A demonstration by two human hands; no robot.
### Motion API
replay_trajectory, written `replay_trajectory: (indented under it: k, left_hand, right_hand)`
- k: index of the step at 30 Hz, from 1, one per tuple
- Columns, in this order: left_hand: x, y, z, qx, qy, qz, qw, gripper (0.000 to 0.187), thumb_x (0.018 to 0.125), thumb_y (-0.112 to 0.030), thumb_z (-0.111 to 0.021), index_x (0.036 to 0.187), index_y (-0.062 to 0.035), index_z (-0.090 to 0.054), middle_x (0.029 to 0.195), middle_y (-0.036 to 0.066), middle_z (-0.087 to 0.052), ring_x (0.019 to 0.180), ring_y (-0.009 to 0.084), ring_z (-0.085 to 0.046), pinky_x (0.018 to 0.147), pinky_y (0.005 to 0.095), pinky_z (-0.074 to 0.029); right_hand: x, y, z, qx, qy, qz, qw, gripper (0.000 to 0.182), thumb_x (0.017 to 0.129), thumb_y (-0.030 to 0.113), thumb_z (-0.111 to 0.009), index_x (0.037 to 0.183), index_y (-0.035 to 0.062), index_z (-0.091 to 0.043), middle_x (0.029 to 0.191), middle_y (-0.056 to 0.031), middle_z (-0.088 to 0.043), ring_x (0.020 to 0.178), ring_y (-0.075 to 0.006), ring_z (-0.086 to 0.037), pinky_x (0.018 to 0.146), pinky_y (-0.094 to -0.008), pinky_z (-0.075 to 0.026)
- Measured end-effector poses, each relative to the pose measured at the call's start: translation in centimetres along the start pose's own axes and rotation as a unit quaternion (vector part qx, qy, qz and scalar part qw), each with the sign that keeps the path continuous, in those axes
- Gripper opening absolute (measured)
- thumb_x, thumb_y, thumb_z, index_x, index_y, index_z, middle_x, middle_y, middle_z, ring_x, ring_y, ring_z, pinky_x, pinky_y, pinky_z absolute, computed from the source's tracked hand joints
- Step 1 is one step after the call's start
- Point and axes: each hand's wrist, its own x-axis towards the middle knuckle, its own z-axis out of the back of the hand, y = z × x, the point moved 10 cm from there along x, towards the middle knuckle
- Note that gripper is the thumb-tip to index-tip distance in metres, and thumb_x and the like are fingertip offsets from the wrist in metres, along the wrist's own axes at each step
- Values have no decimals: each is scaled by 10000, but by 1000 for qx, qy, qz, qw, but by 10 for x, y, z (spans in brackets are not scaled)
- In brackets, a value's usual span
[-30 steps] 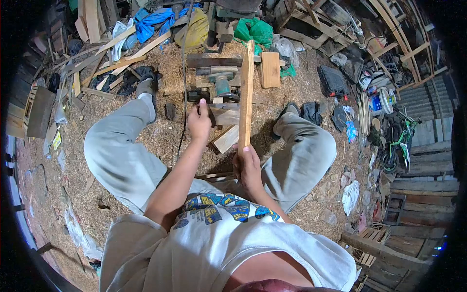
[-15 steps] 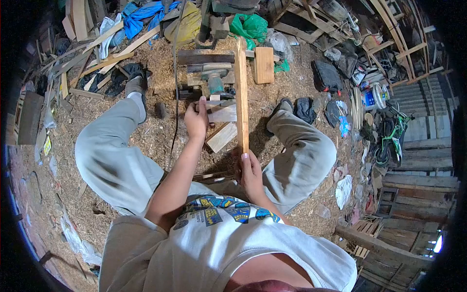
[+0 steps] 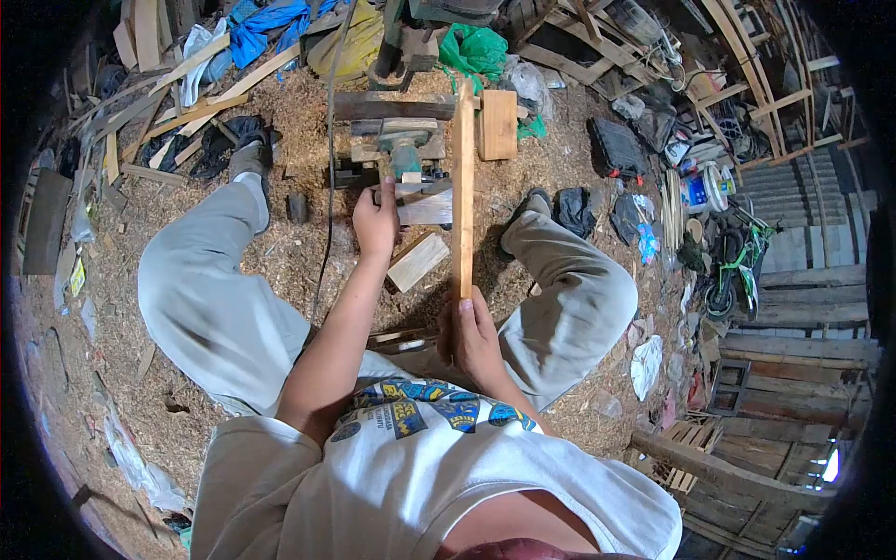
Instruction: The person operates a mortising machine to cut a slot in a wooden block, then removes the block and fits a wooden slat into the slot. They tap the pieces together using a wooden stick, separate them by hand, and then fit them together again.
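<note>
My right hand [image 3: 474, 343] is closed around the near end of a long wooden strip [image 3: 463, 196], which points straight away from me. My left hand [image 3: 375, 226] is at the left edge of a flat grey metal plate [image 3: 426, 207], thumb pointing forward and the other fingers curled under, mostly hidden; what they grip cannot be made out. Just beyond that hand sits a teal tool body [image 3: 404, 157] among wooden blocks. The strip passes along the plate's right side. A short pale wood block [image 3: 418, 262] lies on the sawdust between my hands.
A wider board piece [image 3: 498, 125] lies right of the strip's far end. A dark cable [image 3: 329, 187] runs down left of the tool. My legs flank the work spot. A black case [image 3: 616, 147] and a green bicycle [image 3: 742, 266] are at right; scrap wood [image 3: 201, 117] is at left.
The view has shifted slightly. The wooden strip's near end and my right hand sit a little lower in view. Both hands keep nearly the same hold.
</note>
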Motion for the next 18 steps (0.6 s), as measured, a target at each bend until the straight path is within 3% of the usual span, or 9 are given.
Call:
replay_trajectory:
  k: [5, 7, 11, 13, 16, 18]
  left_hand:
    - [0, 3, -7, 7, -1, 15, 1000, 842, 1043, -603, -565, 1320, 191, -596, 1261, 393, -665, 1223, 465, -653, 1063, 453, -477]
    - [1, -1, 0, -5, -83, -55, 995, 544, 1052, -480, -614, 1000, 54, -700, 898, 254, -734, 848, 411, -719, 776, 466, -535]
    - [5, 7, -7, 5, -49, -48, 998, 558, 1047, -494, -619, 1009, 56, -703, 905, 257, -735, 856, 411, -718, 790, 461, -536]
    - [1, 6, -2, 0, -92, -47, 995, 575, 1044, -502, -625, 1027, 68, -700, 927, 269, -737, 875, 429, -717, 811, 461, -537]
    - [-2, -1, 1, -11, -117, -83, 990, 588, 1039, -503, -635, 1052, 82, -693, 963, 282, -738, 920, 444, -718, 842, 466, -535]
    - [2, 3, -1, -1, -101, -58, 993, 591, 1034, -496, -646, 1084, 92, -687, 1006, 299, -735, 981, 454, -715, 878, 467, -529]
  right_hand:
    - [-1, 12, 4, -8, -18, 7, 1000, 403, 1162, 429, -386, 1289, 76, -533, 773, -21, -534, 542, -104, -469, 437, -260, -400]
    - [-2, 9, 6, 12, -17, -18, 1000, 415, 1162, 433, -383, 1301, 73, -536, 744, -15, -521, 515, -102, -453, 420, -259, -383]
    - [-1, 3, 15, -8, -14, -31, 999, 468, 1156, 469, -369, 1300, 67, -560, 687, -4, -481, 458, -97, -390, 388, -263, -332]
    - [-2, 17, 16, -3, -8, -21, 1000, 483, 1153, 481, -368, 1298, 66, -569, 680, -1, -472, 449, -97, -376, 385, -264, -322]
    - [-10, 51, 26, -5, -53, 28, 998, 538, 1132, 543, -385, 1292, 66, -576, 668, -2, -460, 452, -100, -368, 390, -266, -323]
    - [-13, 69, 28, -4, -64, 77, 995, 609, 1093, 617, -415, 1301, 67, -575, 666, -10, -459, 467, -107, -386, 397, -264, -330]
